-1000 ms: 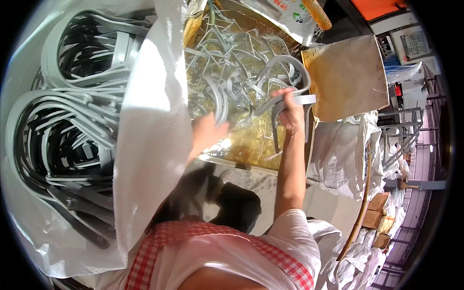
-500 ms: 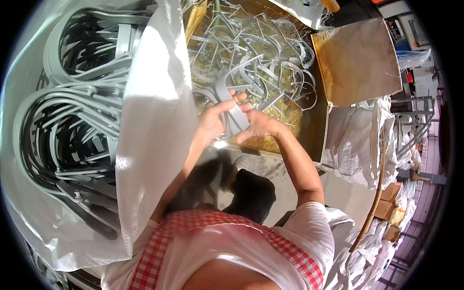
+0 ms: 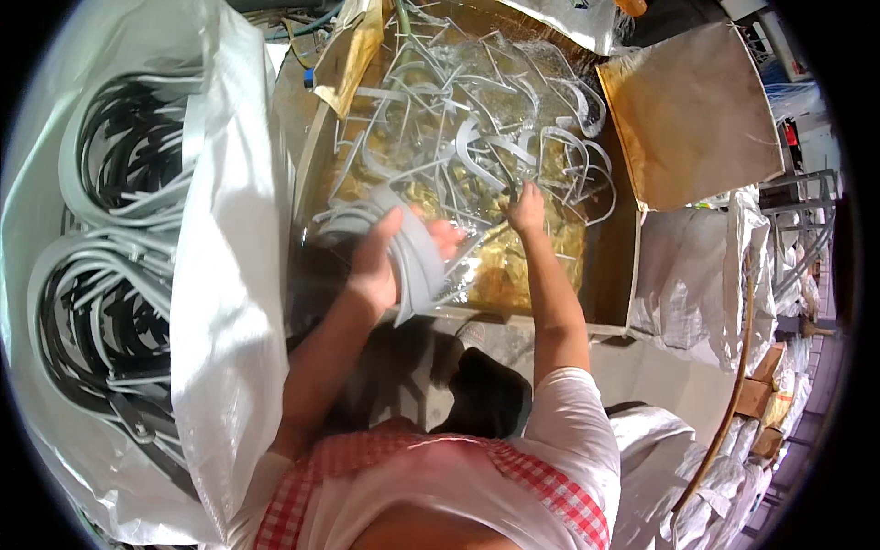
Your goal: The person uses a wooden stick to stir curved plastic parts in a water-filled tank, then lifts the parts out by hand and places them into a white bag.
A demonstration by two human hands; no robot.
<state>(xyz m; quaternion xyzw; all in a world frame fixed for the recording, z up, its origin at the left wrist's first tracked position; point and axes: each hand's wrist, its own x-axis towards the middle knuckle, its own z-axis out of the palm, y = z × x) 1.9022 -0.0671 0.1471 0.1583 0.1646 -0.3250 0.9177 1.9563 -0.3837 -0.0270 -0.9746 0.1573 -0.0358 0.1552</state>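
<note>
My left hand (image 3: 374, 266) is closed round a bundle of curved, flat grey plastic strips (image 3: 417, 266), over the near left part of a wide, shallow box (image 3: 634, 266). Many loose strips (image 3: 472, 151) of the same kind lie tangled in the box, over a glistening yellowish bottom that looks wet. Farther in and to the right, my right hand (image 3: 527, 213) reaches down among them, its fingers pinched at the end of a grey strip. The fingertips are partly hidden, and the left hand's bundle is slightly blurred.
At the left stands a large white woven sack (image 3: 229, 266) holding stacks of curved grey strips (image 3: 137, 202). A brown board (image 3: 692, 115) rises at the box's right side. White sacks (image 3: 683, 266), a long wooden stick (image 3: 724, 417) and cardboard boxes (image 3: 756, 394) are farther right.
My hands have moved apart: the left holds the bundle nearer and to the left, while the right has reached away into the tangled strips. The view has shifted, showing more of the box's left side.
</note>
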